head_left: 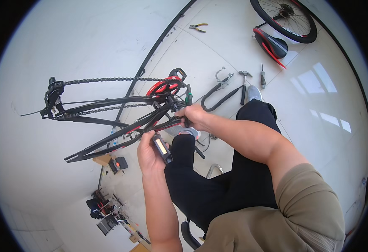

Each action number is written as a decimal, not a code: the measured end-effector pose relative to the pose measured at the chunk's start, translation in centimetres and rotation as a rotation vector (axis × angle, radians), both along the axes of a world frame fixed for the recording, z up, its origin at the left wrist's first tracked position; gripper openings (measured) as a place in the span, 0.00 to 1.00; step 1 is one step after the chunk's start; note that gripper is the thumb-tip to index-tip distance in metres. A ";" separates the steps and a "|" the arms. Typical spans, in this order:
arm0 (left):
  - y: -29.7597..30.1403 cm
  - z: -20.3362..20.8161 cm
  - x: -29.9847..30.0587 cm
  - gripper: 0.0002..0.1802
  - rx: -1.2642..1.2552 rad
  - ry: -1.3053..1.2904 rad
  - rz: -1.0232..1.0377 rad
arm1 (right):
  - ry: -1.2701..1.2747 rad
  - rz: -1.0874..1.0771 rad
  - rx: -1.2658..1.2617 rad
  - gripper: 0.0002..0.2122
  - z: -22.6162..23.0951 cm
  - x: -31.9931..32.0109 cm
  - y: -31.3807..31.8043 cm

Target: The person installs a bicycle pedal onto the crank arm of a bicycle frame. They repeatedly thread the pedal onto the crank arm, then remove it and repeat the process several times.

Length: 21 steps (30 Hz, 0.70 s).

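Note:
A black and red bicycle frame point(121, 133) hangs in front of me, its rear end pointing left. My left hand point(149, 154) is closed around a black pedal point(162, 148) with a pale reflector, beside the frame tubes. My right hand point(193, 116) is closed on a dark tool with a green part point(188, 97), upright beside the bottom bracket; its working end is hard to make out. Just beyond it are the red chainring point(161, 87) and the other pedal point(179, 74). A slack chain point(112, 79) runs left to the derailleur point(54, 90).
On the tiled floor ahead lie a hammer point(243, 86), a screwdriver point(262, 77), a long-handled black tool point(212, 93), pliers point(198, 28), a saddle point(274, 45) and a wheel point(288, 19). More parts and tools point(110, 212) lie along the wall at lower left.

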<state>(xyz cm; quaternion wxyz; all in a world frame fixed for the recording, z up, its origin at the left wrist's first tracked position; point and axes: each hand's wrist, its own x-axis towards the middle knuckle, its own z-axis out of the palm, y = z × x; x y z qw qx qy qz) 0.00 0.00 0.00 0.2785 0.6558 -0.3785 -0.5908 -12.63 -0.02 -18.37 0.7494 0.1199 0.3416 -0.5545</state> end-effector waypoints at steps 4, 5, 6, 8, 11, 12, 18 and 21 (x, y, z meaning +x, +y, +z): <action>0.5 -1.1 -0.2 0.10 -0.002 0.037 0.003 | 0.015 0.004 0.034 0.06 -0.1 -1.0 0.8; 0.7 -1.3 -0.4 0.10 0.001 0.051 0.003 | 0.012 0.005 0.044 0.06 -0.3 -1.3 1.0; 0.8 -1.3 -0.6 0.10 0.009 0.058 0.011 | 0.013 -0.007 0.038 0.06 -0.3 -1.4 1.2; 1.0 -1.2 -0.8 0.09 0.026 0.074 0.029 | 0.016 -0.028 0.027 0.06 -0.1 -1.5 1.4; 1.0 -1.3 -0.7 0.10 0.035 0.077 0.043 | 0.022 0.000 0.028 0.05 0.6 -1.9 1.5; 0.9 -1.3 -0.6 0.10 0.042 0.085 0.038 | 0.042 0.007 0.021 0.05 0.8 -2.0 1.4; 0.9 -1.2 -0.2 0.13 0.030 0.078 0.029 | 0.105 0.028 -0.015 0.07 0.5 -2.0 1.1; 0.7 -1.3 -0.1 0.13 0.027 0.062 0.051 | 0.106 0.041 0.001 0.08 -0.3 -1.7 1.0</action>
